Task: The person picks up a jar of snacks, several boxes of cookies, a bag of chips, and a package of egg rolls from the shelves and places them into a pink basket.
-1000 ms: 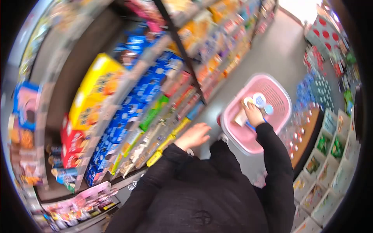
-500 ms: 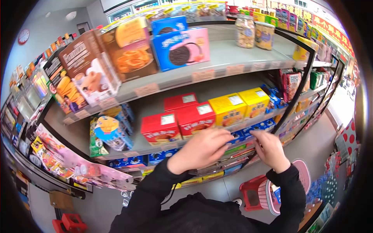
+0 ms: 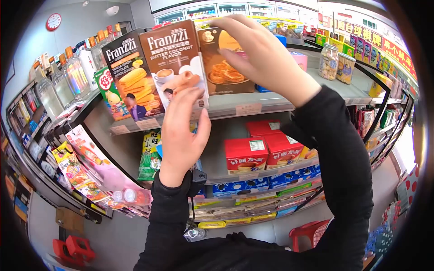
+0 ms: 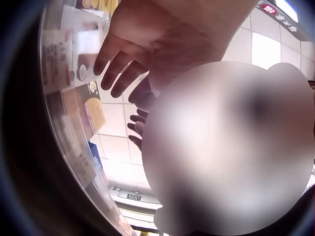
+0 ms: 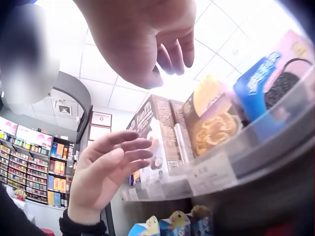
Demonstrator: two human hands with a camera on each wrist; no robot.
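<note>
My left hand [image 3: 183,131] is raised in front of a brown Franzzi butter coconut cookie box [image 3: 168,47] on the top shelf, its loosely bent fingers overlapping the box's lower part in the head view. The right wrist view shows this left hand [image 5: 106,172] with nothing in its grasp. Higher and to the right, my right hand [image 3: 266,58] reaches over a brown biscuit box [image 3: 226,74] with its fingers extended, holding nothing. A black Franzzi vanilla lemon box [image 3: 131,77] stands left of the coconut box.
A shelf edge with price tags [image 3: 248,109] runs below the boxes. Red boxes [image 3: 246,156] sit on the shelf underneath. Glass jars [image 3: 328,62] stand further right, tall bottles [image 3: 76,74] to the left. A red stool [image 3: 300,237] is on the floor at lower right.
Earlier my right hand was in the pink basket, then both hands were before the lower shelf. Now both are raised at the top shelf, and the view has turned left.
</note>
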